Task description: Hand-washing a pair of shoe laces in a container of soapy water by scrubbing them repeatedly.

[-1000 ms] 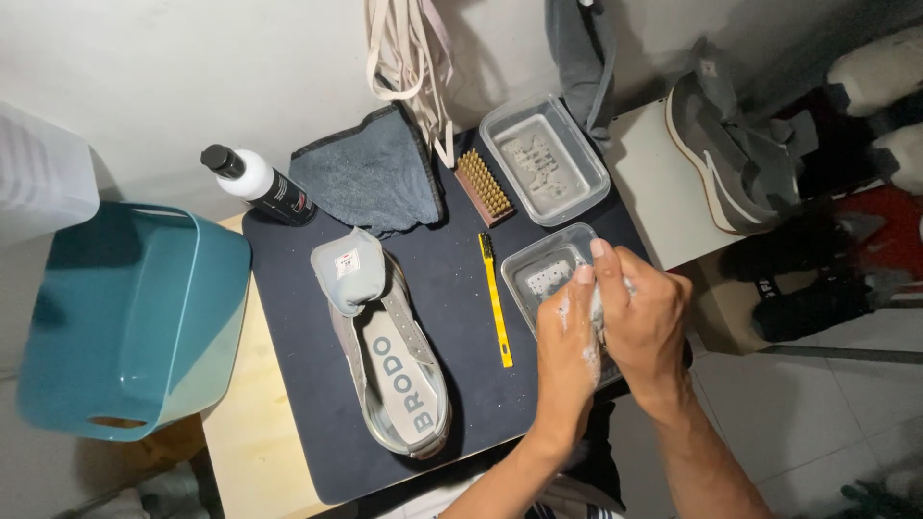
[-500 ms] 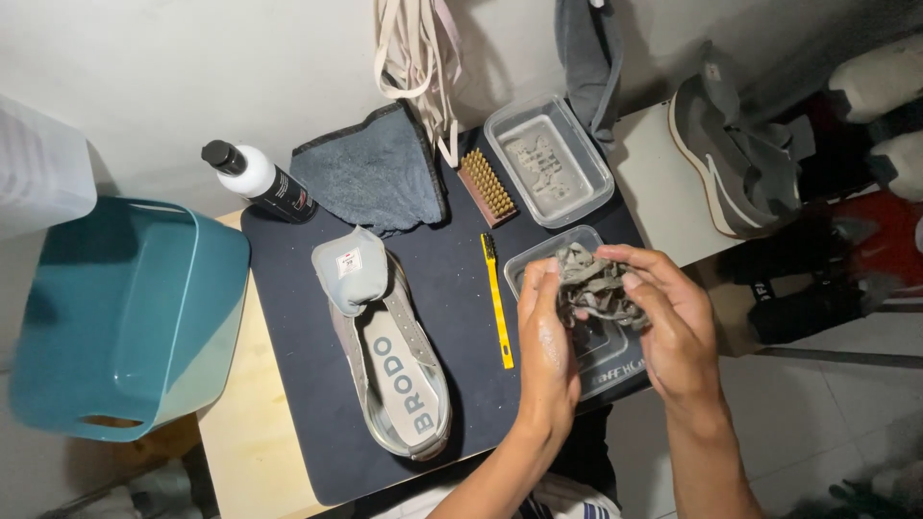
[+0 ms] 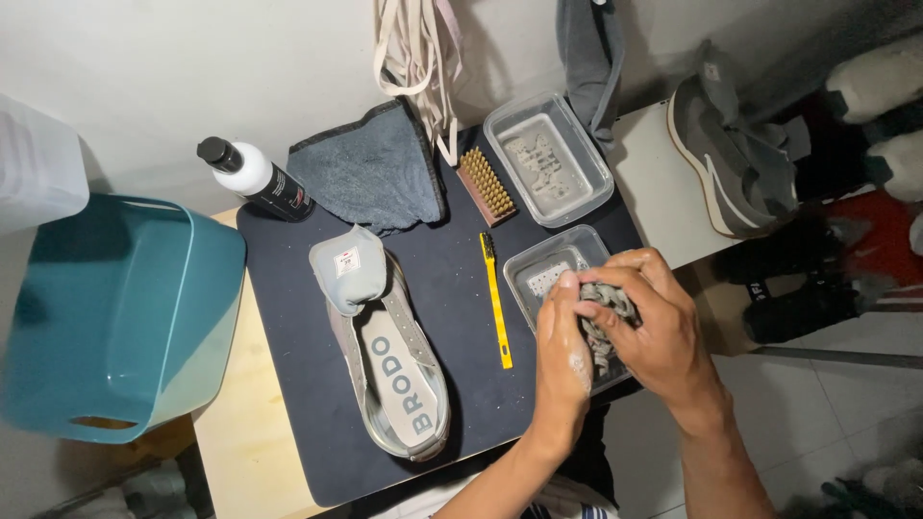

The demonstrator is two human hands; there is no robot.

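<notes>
My left hand point(image 3: 562, 351) and my right hand point(image 3: 649, 322) are closed together on a bunch of wet grey shoelaces point(image 3: 604, 306), held over a clear plastic tub point(image 3: 538, 274) at the right of a dark mat point(image 3: 452, 288). Soap foam clings to my left hand. A grey shoe point(image 3: 389, 356) with no laces lies on the mat to the left, its tongue folded up. A yellow-handled small brush point(image 3: 496, 300) lies between the shoe and the tub.
A second clear tub point(image 3: 550, 159) of cloudy water, a bristle brush point(image 3: 484, 185), a grey towel point(image 3: 370, 168) and a white bottle point(image 3: 255, 178) lie at the mat's far side. A teal basin point(image 3: 111, 317) stands at left. Another grey shoe point(image 3: 726, 159) rests at right.
My hands lifted the laces out of the tub, then drew closer together and now squeeze and rub the bunch between them. The shoe and brushes have not moved.
</notes>
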